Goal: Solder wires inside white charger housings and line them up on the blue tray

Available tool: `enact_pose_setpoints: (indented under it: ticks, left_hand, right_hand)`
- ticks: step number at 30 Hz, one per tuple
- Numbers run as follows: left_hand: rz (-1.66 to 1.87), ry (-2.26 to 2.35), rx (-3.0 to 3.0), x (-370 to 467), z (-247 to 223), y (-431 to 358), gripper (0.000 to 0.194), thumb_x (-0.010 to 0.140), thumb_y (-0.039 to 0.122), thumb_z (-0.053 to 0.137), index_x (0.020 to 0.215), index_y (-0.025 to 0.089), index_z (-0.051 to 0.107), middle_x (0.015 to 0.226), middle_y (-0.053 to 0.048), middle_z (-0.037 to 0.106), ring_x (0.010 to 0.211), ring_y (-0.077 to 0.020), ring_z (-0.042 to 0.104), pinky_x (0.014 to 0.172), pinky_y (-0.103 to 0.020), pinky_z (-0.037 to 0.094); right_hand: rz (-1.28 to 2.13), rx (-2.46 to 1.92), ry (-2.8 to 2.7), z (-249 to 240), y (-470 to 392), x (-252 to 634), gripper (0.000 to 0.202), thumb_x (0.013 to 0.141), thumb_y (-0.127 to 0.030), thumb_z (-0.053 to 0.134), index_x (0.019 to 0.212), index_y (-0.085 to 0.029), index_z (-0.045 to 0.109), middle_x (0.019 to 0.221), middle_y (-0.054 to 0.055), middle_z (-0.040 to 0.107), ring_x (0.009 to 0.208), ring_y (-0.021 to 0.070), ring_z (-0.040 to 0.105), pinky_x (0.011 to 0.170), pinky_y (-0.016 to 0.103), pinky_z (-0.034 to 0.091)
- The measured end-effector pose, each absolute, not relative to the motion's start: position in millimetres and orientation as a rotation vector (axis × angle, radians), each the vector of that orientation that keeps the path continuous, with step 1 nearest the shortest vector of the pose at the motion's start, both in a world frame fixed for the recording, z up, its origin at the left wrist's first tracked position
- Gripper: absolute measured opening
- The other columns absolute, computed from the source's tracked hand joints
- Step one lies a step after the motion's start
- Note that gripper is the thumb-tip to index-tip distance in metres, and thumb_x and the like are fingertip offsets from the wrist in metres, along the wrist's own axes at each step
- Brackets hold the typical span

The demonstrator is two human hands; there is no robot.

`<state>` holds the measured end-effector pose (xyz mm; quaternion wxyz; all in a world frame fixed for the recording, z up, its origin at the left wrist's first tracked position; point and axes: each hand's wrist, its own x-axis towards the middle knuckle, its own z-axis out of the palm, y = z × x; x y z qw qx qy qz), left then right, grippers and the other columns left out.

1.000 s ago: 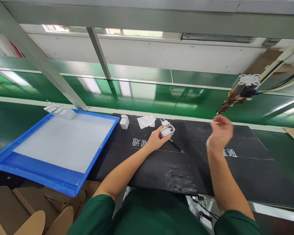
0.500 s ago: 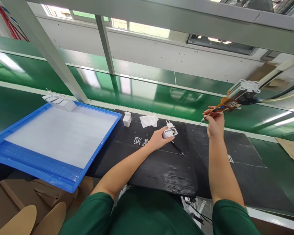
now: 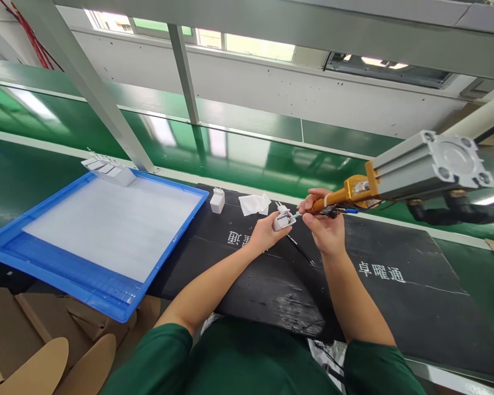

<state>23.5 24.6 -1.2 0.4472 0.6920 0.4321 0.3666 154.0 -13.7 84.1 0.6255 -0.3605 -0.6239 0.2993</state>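
Left hand (image 3: 267,235) is clamped around an open white plastic plug housing (image 3: 284,221), frame centre; a gold-and-silver cylindrical tool (image 3: 399,178) is gripped by the right hand (image 3: 327,230); tool-to-housing contact cannot be made out.

The plug housing (image 3: 281,221) is smooth white plastic, the cylindrical tool (image 3: 403,169) grey and gold-toned metal. The blue plastic tray (image 3: 93,278) looks glossy; the black mat (image 3: 247,291), rough where scuffed.
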Motion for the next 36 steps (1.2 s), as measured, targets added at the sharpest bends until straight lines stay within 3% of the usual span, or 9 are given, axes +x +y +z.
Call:
enact_pose_setpoints:
  ticks: [13, 21, 29, 36]
  left_hand:
    - [0.927, 1.024, 1.687, 22, -2, 23, 0.042, 0.08, 0.041, 0.07, 0.116, 0.02, 0.068, 0.091, -0.002, 0.075, 0.079, -0.0169, 0.067, 0.072, -0.024, 0.05]
    - [0.887, 1.049, 1.721, 22, 1, 23, 0.043, 0.08, 0.04, 0.07, 0.118, 0.021, 0.067, 0.092, -0.003, 0.074, 0.079, -0.0179, 0.066, 0.068, -0.024, 0.05]
    - [0.86, 0.942, 1.697, 29, -8, 21, 0.036, 0.077, 0.035, 0.071, 0.106, 0.016, 0.065, 0.09, -0.002, 0.071, 0.079, -0.017, 0.064, 0.073, -0.025, 0.051]
    - [1.013, 0.795, 1.546, 38, -18, 14, 0.043, 0.071, 0.046, 0.075, 0.097, 0.015, 0.06, 0.085, -0.003, 0.066, 0.079, -0.0179, 0.062, 0.067, -0.026, 0.049]
  right_hand:
    - [0.678, -0.863, -1.37, 83, -12, 157, 0.031, 0.083, -0.042, 0.068, 0.111, -0.032, 0.06, 0.08, 0.0, 0.05, 0.073, 0.0157, 0.053, 0.069, 0.032, 0.053]
    - [0.728, -0.829, -1.425, 85, -17, 159, 0.04, 0.079, -0.039, 0.073, 0.116, -0.035, 0.058, 0.086, 0.0, 0.052, 0.078, 0.0162, 0.055, 0.073, 0.032, 0.054]
    - [0.818, -0.765, -1.379, 86, -27, 146, 0.042, 0.078, -0.037, 0.074, 0.115, -0.033, 0.056, 0.088, 0.001, 0.052, 0.079, 0.017, 0.054, 0.067, 0.033, 0.053]
    - [0.875, -0.771, -1.354, 83, -39, 141, 0.043, 0.077, -0.035, 0.076, 0.115, -0.029, 0.055, 0.088, 0.001, 0.054, 0.083, 0.0194, 0.06, 0.077, 0.04, 0.054]
